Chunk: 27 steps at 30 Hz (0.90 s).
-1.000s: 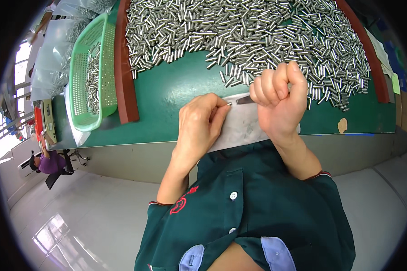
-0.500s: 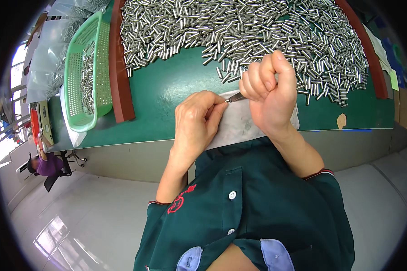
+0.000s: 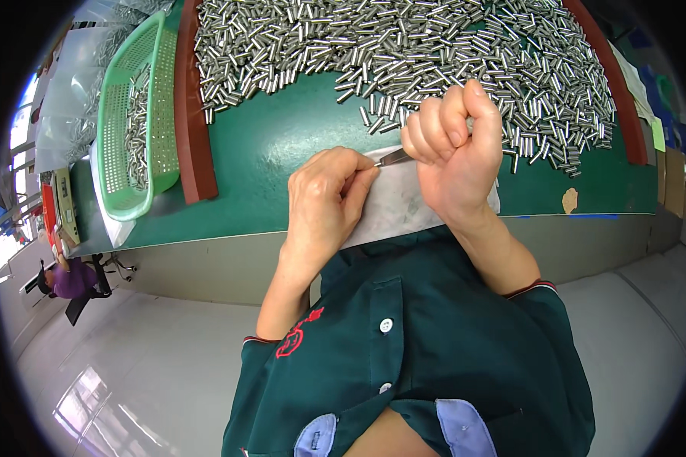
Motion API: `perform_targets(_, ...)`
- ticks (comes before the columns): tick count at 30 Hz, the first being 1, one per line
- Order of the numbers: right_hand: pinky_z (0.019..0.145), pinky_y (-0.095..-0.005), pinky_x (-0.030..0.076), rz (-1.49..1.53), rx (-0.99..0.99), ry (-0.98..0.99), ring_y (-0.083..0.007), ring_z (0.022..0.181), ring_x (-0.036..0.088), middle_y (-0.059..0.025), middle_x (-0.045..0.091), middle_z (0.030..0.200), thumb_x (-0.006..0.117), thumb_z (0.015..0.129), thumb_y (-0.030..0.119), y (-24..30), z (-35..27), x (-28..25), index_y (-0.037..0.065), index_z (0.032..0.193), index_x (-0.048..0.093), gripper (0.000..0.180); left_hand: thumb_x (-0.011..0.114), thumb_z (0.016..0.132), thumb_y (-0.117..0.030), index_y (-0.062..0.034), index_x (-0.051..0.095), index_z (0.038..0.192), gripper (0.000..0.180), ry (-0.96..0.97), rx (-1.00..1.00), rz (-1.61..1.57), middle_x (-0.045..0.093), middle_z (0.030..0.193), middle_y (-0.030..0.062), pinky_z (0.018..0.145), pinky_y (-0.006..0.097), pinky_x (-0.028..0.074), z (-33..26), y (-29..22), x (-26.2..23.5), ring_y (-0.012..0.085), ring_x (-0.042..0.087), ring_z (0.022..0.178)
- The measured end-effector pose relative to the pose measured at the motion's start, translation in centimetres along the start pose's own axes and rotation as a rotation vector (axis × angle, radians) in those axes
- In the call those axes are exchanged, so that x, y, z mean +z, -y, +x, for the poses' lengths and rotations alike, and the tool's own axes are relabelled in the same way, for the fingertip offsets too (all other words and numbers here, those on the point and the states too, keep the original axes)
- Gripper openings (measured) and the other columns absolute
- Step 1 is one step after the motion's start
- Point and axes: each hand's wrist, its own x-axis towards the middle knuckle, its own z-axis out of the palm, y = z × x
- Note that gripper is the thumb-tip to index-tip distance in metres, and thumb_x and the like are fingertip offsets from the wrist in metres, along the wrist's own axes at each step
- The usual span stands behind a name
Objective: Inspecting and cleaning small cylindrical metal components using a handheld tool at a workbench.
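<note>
Factory workbench: heaped metal pins

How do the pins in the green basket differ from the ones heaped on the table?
The pins in the green basket are few and lie in a narrow strip; the heap on the table is vast and spreads wide. The basket walls its pins in; the heap lies loose on the green mat. Both look like short silvery metal cylinders.

The tabletop is dark green, edged by reddish-brown side rails. The heap of small metal pins is shiny silver. The basket is pale mint green with a grid of small holes. The sheet under the hands is pale grey-white. The shirt is dark green with white buttons, a red emblem and light blue collar tips.
</note>
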Motion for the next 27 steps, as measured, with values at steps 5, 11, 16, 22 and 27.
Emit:
perform_targets(5, 0.038, -0.0236, 0.017, -0.055, 0.001, 0.009, -0.0075, 0.037, 0.016, 0.0036, 0.023, 0.041, 0.027, 0.090, 0.029, -0.4, 0.0, 0.3, 0.014, 0.051, 0.028, 0.042, 0.062, 0.064, 0.000, -0.0012, 0.052, 0.064, 0.010, 0.002, -0.023, -0.059, 0.049, 0.056, 0.0094, 0.049, 0.033, 0.038, 0.2, 0.2, -0.1, 0.0247, 0.047, 0.051)
perform_targets(11, 0.039, -0.0249, 0.017, -0.131, -0.057, 0.084, -0.0082, 0.038, 0.014, 0.0025, 0.023, 0.042, 0.025, 0.091, 0.027, -0.9, -0.6, 1.2, 0.012, 0.053, 0.028, 0.041, 0.063, 0.064, 0.003, 0.0013, 0.055, 0.067, 0.008, 0.010, -0.008, -0.084, 0.047, 0.054, 0.0076, 0.044, 0.028, 0.035, 0.0, 0.4, -0.8, 0.0164, 0.043, 0.045)
perform_targets(16, 0.039, -0.0250, 0.017, -0.319, -0.178, 0.209, -0.0081, 0.039, 0.017, 0.0004, 0.024, 0.044, 0.026, 0.091, 0.020, -1.8, -1.3, 1.5, 0.008, 0.053, 0.028, 0.040, 0.062, 0.065, 0.003, 0.0006, 0.056, 0.068, 0.007, -0.019, 0.034, -0.096, 0.048, 0.055, 0.0081, 0.044, 0.029, 0.036, -0.2, 0.8, -0.5, 0.0188, 0.045, 0.047)
perform_targets(22, 0.038, -0.0253, 0.019, -0.276, -0.195, 0.129, -0.0085, 0.038, 0.018, 0.0005, 0.024, 0.043, 0.027, 0.091, 0.021, -1.8, -1.3, 1.3, 0.009, 0.053, 0.028, 0.040, 0.060, 0.071, -0.002, -0.0005, 0.055, 0.071, 0.005, -0.026, -0.103, -0.200, 0.050, 0.058, 0.0050, 0.048, 0.028, 0.038, -0.3, 0.2, -0.9, 0.0152, 0.048, 0.052)
perform_targets(27, 0.037, -0.0232, 0.018, -0.056, -0.105, 0.078, -0.0072, 0.038, 0.019, -0.0002, 0.027, 0.042, 0.029, 0.091, 0.021, -0.7, -0.6, 0.4, 0.009, 0.052, 0.028, 0.041, 0.047, 0.082, -0.015, -0.0038, 0.046, 0.080, 0.011, 0.111, -0.414, -1.461, 0.053, 0.077, 0.0090, 0.056, 0.020, 0.032, 0.6, 1.6, -3.0, 0.0084, 0.037, 0.060)
